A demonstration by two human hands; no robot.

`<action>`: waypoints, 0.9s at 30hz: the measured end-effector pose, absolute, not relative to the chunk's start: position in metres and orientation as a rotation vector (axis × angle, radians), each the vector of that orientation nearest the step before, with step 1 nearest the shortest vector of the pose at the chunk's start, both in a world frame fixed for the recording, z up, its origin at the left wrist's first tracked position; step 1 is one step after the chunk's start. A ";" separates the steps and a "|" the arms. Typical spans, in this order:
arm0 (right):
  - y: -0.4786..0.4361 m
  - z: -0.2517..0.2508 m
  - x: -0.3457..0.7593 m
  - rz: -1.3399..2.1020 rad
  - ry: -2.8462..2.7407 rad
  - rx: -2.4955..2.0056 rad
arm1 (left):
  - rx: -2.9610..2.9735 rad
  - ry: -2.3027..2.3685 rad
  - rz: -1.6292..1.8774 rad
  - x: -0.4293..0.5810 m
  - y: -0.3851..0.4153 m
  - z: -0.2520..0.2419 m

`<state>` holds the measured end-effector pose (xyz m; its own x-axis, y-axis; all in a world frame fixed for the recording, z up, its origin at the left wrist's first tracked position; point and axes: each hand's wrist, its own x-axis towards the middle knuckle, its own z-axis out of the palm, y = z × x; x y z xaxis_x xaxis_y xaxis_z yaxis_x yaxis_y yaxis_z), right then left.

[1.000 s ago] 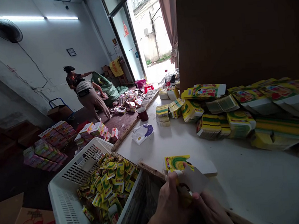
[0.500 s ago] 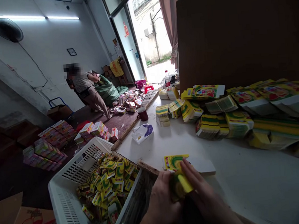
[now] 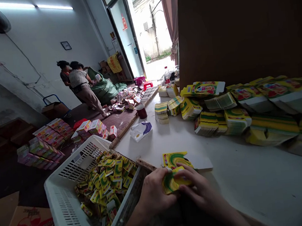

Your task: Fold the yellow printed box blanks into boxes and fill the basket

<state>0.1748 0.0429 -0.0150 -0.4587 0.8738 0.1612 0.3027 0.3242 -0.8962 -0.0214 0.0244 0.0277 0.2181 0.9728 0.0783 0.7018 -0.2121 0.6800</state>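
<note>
a yellow box (image 3: 169, 185) is held between both hands at the lower centre of the frame. its left side is gripped by the left hand (image 3: 155, 188); its right side is held by the right hand (image 3: 200, 187), whose fingers are bent over it. whether the box is fully folded cannot be told. just behind it, yellow and white card (image 3: 202, 162) is laid on the table (image 3: 251, 185). at the lower left, yellow packets (image 3: 104, 186) are contained in a crate (image 3: 57, 200).

Yellow-green carton (image 3: 169, 184) held between both hands (image 3: 155, 189).
</note>
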 end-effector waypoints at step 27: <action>0.081 -0.027 0.181 0.457 -2.103 -1.638 | 2.060 2.173 0.875 -0.115 0.016 -0.022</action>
